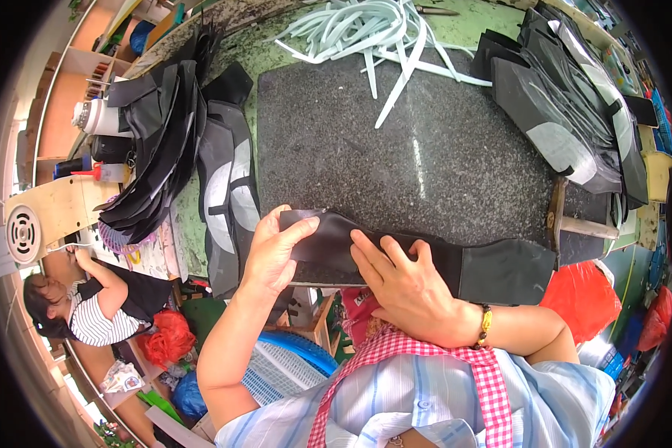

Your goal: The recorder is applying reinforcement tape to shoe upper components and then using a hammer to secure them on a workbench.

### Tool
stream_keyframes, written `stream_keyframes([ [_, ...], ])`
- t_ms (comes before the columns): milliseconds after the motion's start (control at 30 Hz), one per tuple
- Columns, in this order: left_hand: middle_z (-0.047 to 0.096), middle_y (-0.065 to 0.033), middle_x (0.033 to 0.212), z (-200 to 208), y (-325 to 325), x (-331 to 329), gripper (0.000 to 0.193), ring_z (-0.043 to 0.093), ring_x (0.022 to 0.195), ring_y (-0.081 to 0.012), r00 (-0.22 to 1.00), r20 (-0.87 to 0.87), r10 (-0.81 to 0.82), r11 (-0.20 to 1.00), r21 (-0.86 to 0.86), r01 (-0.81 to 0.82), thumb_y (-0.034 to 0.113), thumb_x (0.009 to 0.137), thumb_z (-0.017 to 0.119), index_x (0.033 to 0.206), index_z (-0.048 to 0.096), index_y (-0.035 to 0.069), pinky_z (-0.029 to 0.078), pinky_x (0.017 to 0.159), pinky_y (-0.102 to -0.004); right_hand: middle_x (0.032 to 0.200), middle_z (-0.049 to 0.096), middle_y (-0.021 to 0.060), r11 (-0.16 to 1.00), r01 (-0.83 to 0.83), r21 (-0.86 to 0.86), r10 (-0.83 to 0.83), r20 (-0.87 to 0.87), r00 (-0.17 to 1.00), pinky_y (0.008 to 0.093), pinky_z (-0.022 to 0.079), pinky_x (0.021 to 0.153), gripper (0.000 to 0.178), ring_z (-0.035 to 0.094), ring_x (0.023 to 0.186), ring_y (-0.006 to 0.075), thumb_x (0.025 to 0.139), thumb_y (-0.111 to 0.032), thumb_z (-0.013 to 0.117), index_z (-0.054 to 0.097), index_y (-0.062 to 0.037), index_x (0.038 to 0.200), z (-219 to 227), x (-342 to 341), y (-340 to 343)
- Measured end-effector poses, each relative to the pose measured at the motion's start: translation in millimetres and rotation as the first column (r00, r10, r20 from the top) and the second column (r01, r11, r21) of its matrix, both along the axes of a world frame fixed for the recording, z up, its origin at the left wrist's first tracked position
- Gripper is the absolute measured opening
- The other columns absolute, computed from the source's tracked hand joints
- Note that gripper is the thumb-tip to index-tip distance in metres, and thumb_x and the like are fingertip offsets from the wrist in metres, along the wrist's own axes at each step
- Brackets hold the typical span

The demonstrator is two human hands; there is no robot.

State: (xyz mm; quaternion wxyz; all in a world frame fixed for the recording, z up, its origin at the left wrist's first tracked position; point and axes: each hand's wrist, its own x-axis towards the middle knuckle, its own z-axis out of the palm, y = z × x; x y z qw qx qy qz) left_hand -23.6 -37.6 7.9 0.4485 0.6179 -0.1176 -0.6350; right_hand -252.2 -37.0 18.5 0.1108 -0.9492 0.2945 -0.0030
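Note:
A long black leather-like piece lies along the near edge of the dark speckled stone slab. Its left end is gripped by my left hand, thumb on top and fingers mostly hidden underneath. My right hand rests on the middle of the piece with its fingers stretched out and apart. The right end, a duller black section, extends past my right wrist. Close to that end is a hammer with a wooden handle.
Pale green-white strips lie heaped at the slab's far edge. Stacks of black pieces flank the slab, at left and at right. A red plastic bag is at lower right. Another person works at far left.

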Motion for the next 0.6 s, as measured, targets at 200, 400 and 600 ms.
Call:
stream_keyframes([
  [200, 0.068, -0.0033, 0.091, -2, 2, -4, 0.013, 0.065, 0.083, -0.0103, 1.000, 0.022, -0.014, 0.990, -0.141, 0.017, -0.003, 0.088, 0.067, 0.091, 0.060, 0.007, 0.053, 0.077, -0.0258, 0.155, 0.032, 0.0101, 0.998, -0.027, 0.059, 0.032, -0.093, 0.995, 0.0391, 0.044, 0.077, 0.093, 0.046, 0.109, 0.0205, 0.058, -0.049, 0.082, 0.051, -0.0048, 0.134, 8, 7, -8],
  [400, 0.067, -0.0014, 0.089, -9, 3, 7, 0.011, 0.061, 0.080, -0.0081, 0.935, 0.304, -0.185, 0.940, -0.224, 0.259, 0.001, 0.088, 0.069, 0.084, 0.060, 0.006, 0.052, 0.071, -0.0250, 0.158, 0.027, 0.0082, 1.000, -0.028, -0.011, 0.025, -0.183, 0.983, 0.0375, 0.044, 0.073, 0.111, 0.046, 0.097, 0.0162, 0.054, -0.058, 0.081, 0.043, -0.0053, 0.143, 9, 13, -4],
  [600, 0.064, -0.0081, 0.104, -3, -1, 3, 0.019, 0.060, 0.084, -0.0107, 0.591, 0.803, -0.080, 0.821, -0.284, 0.496, 0.005, 0.079, 0.075, 0.077, 0.058, 0.000, 0.050, 0.068, -0.0243, 0.160, 0.024, 0.0066, 0.997, -0.017, -0.079, -0.002, -0.243, 0.970, 0.0365, 0.045, 0.072, 0.106, 0.047, 0.094, 0.0151, 0.055, -0.056, 0.081, 0.044, -0.0092, 0.143, 7, 21, 2],
])
